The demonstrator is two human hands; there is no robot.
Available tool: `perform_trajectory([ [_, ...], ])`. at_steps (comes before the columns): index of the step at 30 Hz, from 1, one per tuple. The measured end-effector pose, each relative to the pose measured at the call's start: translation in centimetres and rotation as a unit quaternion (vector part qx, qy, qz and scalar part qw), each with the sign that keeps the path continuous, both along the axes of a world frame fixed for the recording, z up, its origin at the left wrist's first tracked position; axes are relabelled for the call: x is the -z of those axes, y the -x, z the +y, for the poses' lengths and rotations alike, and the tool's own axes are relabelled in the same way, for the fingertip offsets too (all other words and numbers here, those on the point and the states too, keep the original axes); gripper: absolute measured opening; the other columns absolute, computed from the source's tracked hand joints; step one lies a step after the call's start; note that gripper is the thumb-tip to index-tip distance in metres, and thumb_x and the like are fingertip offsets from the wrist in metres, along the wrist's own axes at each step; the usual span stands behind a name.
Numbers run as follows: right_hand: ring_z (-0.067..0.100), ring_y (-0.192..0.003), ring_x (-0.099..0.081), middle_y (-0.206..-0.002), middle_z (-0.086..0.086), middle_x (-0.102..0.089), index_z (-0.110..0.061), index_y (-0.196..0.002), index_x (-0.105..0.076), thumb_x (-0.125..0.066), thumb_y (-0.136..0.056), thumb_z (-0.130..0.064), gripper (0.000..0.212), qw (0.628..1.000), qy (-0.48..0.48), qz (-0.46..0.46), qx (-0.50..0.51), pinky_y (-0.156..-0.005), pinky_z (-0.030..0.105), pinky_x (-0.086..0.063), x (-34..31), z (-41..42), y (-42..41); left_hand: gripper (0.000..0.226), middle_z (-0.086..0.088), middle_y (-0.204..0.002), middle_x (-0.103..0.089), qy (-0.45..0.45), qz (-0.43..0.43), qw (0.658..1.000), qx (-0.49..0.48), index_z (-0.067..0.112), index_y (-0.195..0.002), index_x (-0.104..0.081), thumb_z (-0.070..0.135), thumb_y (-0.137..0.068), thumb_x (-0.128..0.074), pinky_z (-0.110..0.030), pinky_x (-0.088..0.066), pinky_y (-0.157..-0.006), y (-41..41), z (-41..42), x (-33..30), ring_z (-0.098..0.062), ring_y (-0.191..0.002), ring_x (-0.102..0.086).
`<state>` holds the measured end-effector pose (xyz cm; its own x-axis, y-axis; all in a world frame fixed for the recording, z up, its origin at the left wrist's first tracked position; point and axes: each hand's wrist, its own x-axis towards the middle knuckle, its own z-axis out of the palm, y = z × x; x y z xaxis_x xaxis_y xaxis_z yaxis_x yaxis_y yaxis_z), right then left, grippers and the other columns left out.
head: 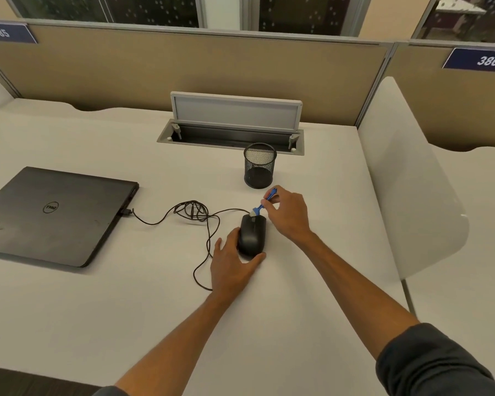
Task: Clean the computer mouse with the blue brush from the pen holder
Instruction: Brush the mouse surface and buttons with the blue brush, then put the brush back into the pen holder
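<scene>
Head view, the only one. We see a matte white desk (97, 310), smooth and flat, with a tan fabric partition behind it. The computer mouse (251, 235) is black matte plastic, a rounded oval shell, sitting on the desk right of centre. Its long axis runs near-to-far, front end away from us, tilted slightly right. Its thin black cable (196, 212) leaves that front end, loops in a loose tangle to the left and ends in a plug at the edge of a closed dark grey laptop (55, 215).

The blue brush (262, 205) is a slim plastic stick with a short pale bristle tuft. It slants: handle end up and far-right, bristles down and near-left, tuft on or just above the mouse's front edge; we can't tell contact at this resolution.

The pen holder (259, 165), a black wire-mesh cylinder, stands upright just beyond the brush hand, apart from it. Behind it is a grey cable hatch (235, 121) with its lid propped up.

Right hand (287, 214): wrist bent down, back of the hand toward us, fingertips pinched shut on the brush handle. Forearm bare, dark sleeve pushed up near the elbow.

Left hand (232, 264): palm down on the desk, fingers curved round the mouse's left flank, thumb round its near end, clamping the shell in place. Forearm extended straight from the bottom edge.
</scene>
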<state>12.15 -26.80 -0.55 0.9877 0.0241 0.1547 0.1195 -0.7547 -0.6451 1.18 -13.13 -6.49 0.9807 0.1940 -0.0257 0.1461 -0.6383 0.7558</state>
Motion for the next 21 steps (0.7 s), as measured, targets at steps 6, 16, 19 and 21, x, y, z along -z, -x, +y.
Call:
perform_trajectory([
  [6,0.024,-0.086,-0.067,-0.101,0.008,-0.073,-0.009,-0.11,-0.065,-0.063,-0.087,-0.037,0.035,0.992,-0.045,-0.078,0.084,-0.084,0.035,-0.053,-1.8,-0.3,-0.8,0.109,-0.003,-0.151,-0.029,-0.084,-0.036,0.994,0.051,0.017,-0.145,-0.022,0.078,-0.063,-0.059,-0.036,-0.011,-0.115,-0.1,1.1,-0.4,-0.019,-0.139,-0.019],
  [16,0.021,-0.084,-0.067,-0.094,0.009,-0.074,-0.01,-0.098,-0.072,-0.07,-0.083,-0.034,0.028,0.973,-0.163,-0.083,0.142,-0.068,0.029,-0.053,-6.6,-0.2,-6.5,0.095,-0.001,-0.153,-0.027,-0.267,-0.091,0.941,0.187,0.015,-0.146,-0.028,0.081,-0.077,-0.031,-0.037,-0.005,-0.116,-1.0,7.2,-0.5,-0.015,-0.141,-0.014],
  [19,0.023,-0.087,-0.067,-0.094,0.009,-0.074,-0.011,-0.096,-0.071,-0.072,-0.081,-0.033,0.027,0.973,-0.159,-0.068,0.155,-0.073,0.038,-0.057,-7.0,0.2,-8.2,0.083,0.0,-0.151,-0.03,-0.286,-0.102,0.929,0.212,0.015,-0.144,-0.032,0.073,-0.085,-0.027,-0.04,-0.01,-0.116,-1.6,8.4,-0.2,-0.016,-0.141,-0.017],
  [21,0.023,-0.086,-0.067,-0.093,0.009,-0.074,-0.011,-0.095,-0.069,-0.073,-0.08,-0.034,0.028,0.975,-0.147,-0.055,0.159,-0.073,0.036,-0.056,-6.9,0.6,-9.1,0.075,-0.002,-0.15,-0.033,-0.29,-0.11,0.924,0.225,0.014,-0.142,-0.037,0.067,-0.089,-0.025,-0.042,-0.015,-0.115,-2.0,8.8,0.0,-0.016,-0.14,-0.021],
])
